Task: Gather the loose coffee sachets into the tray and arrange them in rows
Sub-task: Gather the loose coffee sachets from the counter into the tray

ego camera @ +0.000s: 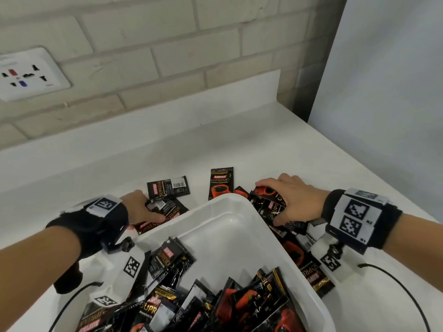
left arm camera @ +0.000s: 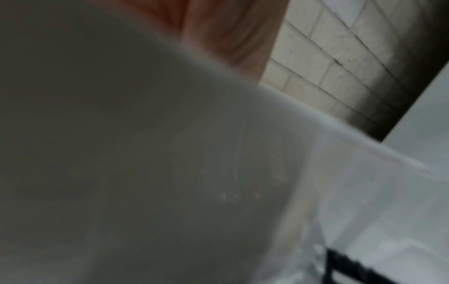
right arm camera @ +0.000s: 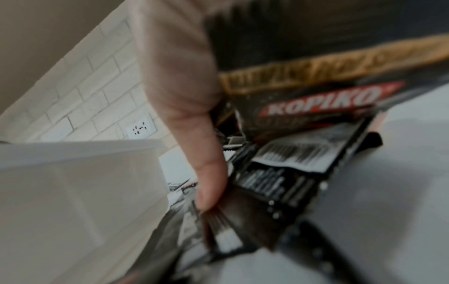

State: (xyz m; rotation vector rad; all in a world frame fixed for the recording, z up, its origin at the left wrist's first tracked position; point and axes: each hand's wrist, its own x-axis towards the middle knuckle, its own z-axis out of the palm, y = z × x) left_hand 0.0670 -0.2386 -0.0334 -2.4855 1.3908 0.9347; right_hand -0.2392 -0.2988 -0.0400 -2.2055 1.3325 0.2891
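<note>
Sachets [ego camera: 221, 183] like these look thin, light and slick, foil-faced with crimped ends, so you should expect them to slide over each other and fan out of a loose grip. Take a bundle across its flat faces, thumb on one side and fingers on the other, not by the crimped edges. Your right hand [ego camera: 291, 200] is curled over a bunch [ego camera: 271, 207] just right of the tray's far corner, thumb pinching it from the near side; the right wrist view shows that thumb [right arm camera: 206, 184] pressed on a stack of packets [right arm camera: 291, 153] beside the tray wall [right arm camera: 85, 192]. Your left hand [ego camera: 141, 209] lies on a few sachets [ego camera: 167, 208] just left of the tray [ego camera: 230, 212], thumb stretched along one of them; its other fingers are hidden, so you cannot tell whether they are curled or flat, and the left wrist view is a blur. More packets lie loose on the white surface [ego camera: 263, 144] beyond the tray, and others sit along its right side. Inside the tray, a jumbled heap [ego camera: 215, 303] fills the near end while the far end is bare, so no rows exist yet. That surface looks smooth, so packets should slide readily. A pale brick wall [ego camera: 167, 44] with a socket plate [ego camera: 28, 74] stands behind, and a plain panel [ego camera: 383, 80] closes the right.
</note>
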